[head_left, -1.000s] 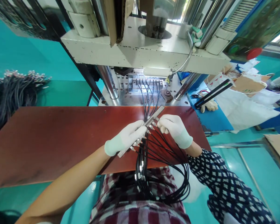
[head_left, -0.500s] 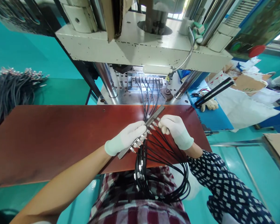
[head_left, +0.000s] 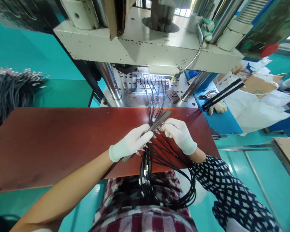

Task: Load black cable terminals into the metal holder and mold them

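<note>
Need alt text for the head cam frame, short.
Two white-gloved hands hold a slim metal bar loaded with black cables over a red-brown bench: left hand grips the bar, right hand pinches a cable end at it. Behind, more cables sit in a fixture under a cream press.

Bright, even light; glare on the board (head_left: 125,119) below the press (head_left: 145,48); edges bow; focus stays sharp.

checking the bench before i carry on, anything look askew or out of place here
Nothing looks damaged or spilled. The metal bar held by the left hand and right hand sits slanted across the brown board, and a lone glove lies loose beside the press.
</note>
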`<action>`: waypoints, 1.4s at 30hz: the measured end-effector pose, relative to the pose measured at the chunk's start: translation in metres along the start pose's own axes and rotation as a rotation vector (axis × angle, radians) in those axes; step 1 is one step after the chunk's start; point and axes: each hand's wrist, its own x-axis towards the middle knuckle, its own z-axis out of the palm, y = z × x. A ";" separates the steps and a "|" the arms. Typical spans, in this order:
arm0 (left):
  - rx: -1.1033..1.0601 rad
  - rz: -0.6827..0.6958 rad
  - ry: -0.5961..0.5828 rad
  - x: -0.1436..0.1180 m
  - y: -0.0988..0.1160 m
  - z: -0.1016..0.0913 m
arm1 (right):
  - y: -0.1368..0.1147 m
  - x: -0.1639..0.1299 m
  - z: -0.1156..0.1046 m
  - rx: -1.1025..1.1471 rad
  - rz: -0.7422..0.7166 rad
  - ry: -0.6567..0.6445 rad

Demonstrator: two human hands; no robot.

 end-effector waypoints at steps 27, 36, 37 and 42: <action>-0.035 0.024 -0.003 0.001 0.000 0.003 | 0.003 -0.018 -0.002 -0.946 -0.558 0.396; -0.053 0.032 0.022 0.000 0.002 0.004 | -0.010 -0.027 0.008 -1.112 -0.577 0.404; -0.044 0.031 0.024 0.000 0.002 0.004 | -0.010 -0.024 0.009 -1.116 -0.579 0.403; -0.012 0.036 0.037 0.000 0.001 0.005 | -0.008 -0.020 0.010 -1.126 -0.631 0.422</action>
